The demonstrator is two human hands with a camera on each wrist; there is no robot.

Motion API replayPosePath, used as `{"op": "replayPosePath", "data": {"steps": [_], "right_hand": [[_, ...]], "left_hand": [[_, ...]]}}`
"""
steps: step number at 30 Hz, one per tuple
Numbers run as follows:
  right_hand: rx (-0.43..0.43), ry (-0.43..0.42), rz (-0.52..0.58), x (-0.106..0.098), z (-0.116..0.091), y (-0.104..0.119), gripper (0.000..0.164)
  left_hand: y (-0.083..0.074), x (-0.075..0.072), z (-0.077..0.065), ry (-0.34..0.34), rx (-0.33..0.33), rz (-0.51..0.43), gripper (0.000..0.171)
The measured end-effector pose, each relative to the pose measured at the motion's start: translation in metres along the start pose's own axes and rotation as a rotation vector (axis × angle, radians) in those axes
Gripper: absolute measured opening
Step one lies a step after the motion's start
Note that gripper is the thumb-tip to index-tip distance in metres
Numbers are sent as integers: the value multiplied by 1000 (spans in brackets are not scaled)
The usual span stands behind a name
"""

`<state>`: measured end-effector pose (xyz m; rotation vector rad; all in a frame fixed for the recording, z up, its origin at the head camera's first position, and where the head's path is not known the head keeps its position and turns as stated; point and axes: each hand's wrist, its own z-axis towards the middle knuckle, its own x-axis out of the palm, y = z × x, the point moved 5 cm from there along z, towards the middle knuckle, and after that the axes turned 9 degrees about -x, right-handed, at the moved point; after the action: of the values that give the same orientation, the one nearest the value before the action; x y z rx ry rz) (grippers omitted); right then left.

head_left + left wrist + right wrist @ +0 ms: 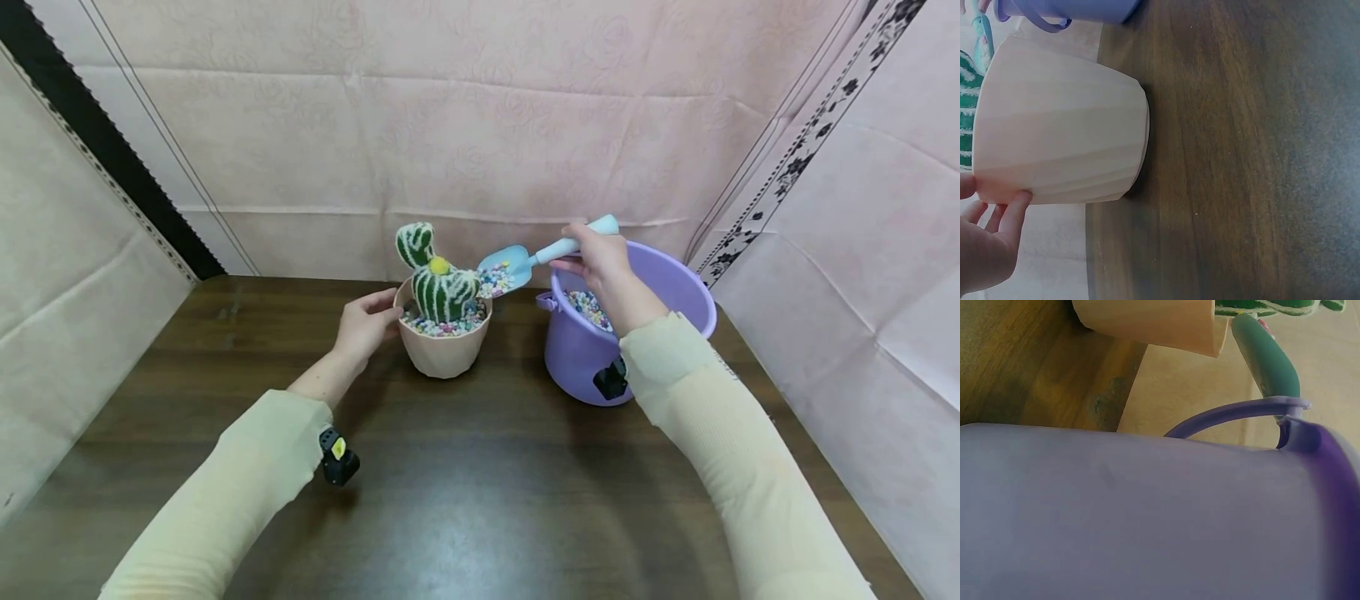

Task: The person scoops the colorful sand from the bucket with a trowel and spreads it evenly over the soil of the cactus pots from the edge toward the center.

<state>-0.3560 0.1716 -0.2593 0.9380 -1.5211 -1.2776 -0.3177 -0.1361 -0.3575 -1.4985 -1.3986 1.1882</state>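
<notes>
A cream faceted flower pot [442,356] holds a green-and-white cactus [438,296] with a yellow flower, set in multicoloured pebbles [450,328]. My left hand [362,327] holds the pot's left side at the rim, its fingertips on the wall in the left wrist view. My right hand [606,265] grips the handle of a light blue trowel [517,265] above the gap between pot and bucket. Pebbles lie on the trowel's blade, which tips down over the pot's right rim beside the cactus. The right wrist view hides my right hand behind the bucket.
A purple bucket [573,354] with pebbles [588,308] inside stands right of the pot, under my right forearm. Its handle [1229,414] hangs on the side toward the pot. Pale cloth walls [480,150] enclose the dark wooden table [465,483] at the back and sides.
</notes>
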Motion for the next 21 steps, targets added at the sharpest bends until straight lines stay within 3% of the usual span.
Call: {"op": "replayPosePath", "data": {"steps": [15,21], "right_hand": [[-79,18,-60,7,-6,4,12],[-158,36,-118,13,-12,5,13]], "left_hand": [[-2,0,-3,-2,8,7,44],[-2,1,-4,-1,10,10,45]]}}
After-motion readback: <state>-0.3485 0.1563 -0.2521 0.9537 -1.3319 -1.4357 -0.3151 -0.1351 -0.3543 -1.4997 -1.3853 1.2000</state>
